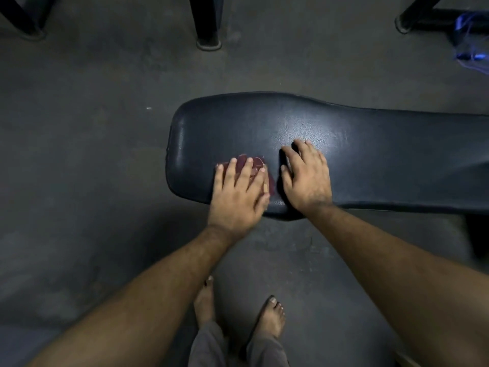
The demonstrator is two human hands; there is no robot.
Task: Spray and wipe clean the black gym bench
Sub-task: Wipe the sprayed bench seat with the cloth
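The black padded counter is lying flat and glossy; a dark red cloth is lying crumpled near its rounded end.

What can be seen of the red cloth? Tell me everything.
The cloth is dark red, crumpled and flat, and looks like thin fabric. It lies on the near end of the black bench, mostly hidden under the left hand, whose straight fingers press it down. The right hand rests beside it on the bench.

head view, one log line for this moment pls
stage: wiping | left hand: flat on red cloth | right hand: flat on bench | spray bottle: not in view
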